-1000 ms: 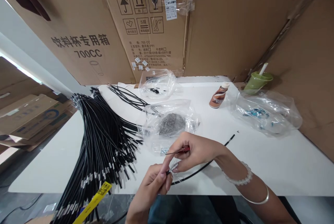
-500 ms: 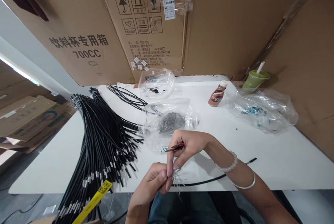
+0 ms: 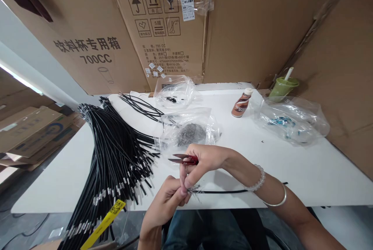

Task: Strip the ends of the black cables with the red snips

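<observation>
Near the table's front edge my left hand (image 3: pixel 170 195) pinches the end of a black cable (image 3: pixel 224 191), beside a tuft of thin silvery strands (image 3: pixel 196 190). Above it, my right hand (image 3: pixel 201 164) holds small red-handled scissors (image 3: pixel 186 159) against the palm, blades spread and pointing left. The thumb and a finger of that hand meet at the same cable end, touching my left fingertips. The cable runs right, passing under my right forearm. What exactly lies between the fingertips is hidden.
A large bundle of black cables (image 3: pixel 116 157) with a yellow tag (image 3: pixel 103 224) lies left. Behind my hands is a clear bag of fine grey pieces (image 3: pixel 190 134). Farther back are another bag (image 3: pixel 175 92), a brown bottle (image 3: pixel 241 103), a green cup (image 3: pixel 282 87) and cardboard boxes (image 3: pixel 247 28).
My right hand has shifted slightly left, and the scissors have turned so both blades show spread. The cable now lies straighter, and the strands sit closer along it.
</observation>
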The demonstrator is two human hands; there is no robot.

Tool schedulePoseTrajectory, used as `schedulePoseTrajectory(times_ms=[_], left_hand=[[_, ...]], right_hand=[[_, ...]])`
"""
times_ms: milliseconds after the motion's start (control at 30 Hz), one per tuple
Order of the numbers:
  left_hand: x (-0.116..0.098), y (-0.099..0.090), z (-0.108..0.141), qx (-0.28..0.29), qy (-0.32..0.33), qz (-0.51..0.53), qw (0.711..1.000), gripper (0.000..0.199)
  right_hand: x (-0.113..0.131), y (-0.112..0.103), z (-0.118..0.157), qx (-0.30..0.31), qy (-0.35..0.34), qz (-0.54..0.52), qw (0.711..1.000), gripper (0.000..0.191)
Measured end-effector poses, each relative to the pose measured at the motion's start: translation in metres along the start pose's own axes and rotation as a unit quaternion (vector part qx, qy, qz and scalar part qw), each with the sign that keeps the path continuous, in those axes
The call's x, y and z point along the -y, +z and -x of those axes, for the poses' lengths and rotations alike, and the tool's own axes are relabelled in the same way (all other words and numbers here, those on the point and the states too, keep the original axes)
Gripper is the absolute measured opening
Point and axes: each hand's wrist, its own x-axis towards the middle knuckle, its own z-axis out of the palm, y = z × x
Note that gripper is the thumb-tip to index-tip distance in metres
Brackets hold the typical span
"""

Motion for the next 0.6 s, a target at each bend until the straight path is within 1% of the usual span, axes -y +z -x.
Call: schedulePoseTrajectory(times_ms=[67, 167, 300, 400, 467, 600], left_hand=[[-0.001, -0.001, 0.001, -0.013, 0.011, -0.017, 1.0, 0.059], [0.001, 0.0, 0.003, -0.056, 0.032, -0.039, 0.997, 0.057], [0.004, 0.004, 0.003, -0.125, 0.063, -0.06, 0.988, 0.058], [0.003, 0.007, 0.001, -0.161, 0.079, -0.076, 0.981, 0.057], [0.001, 0.008, 0.001, -0.172, 0.083, -0.086, 0.978, 0.056], [0.0, 0.008, 0.003, -0.176, 0.091, -0.103, 0.975, 0.055]], right_hand=[[0.003, 0.002, 0.001, -0.015, 0.011, 0.005, 1.0, 0.016], [0.007, 0.007, 0.006, -0.058, 0.015, -0.006, 0.998, 0.018], [0.007, 0.016, 0.018, -0.118, -0.001, -0.007, 0.993, 0.026], [0.006, 0.022, 0.027, -0.151, 0.008, 0.001, 0.989, 0.032], [0.006, 0.024, 0.03, -0.161, 0.026, 0.011, 0.987, 0.033], [0.009, 0.024, 0.031, -0.162, 0.068, 0.037, 0.984, 0.03]])
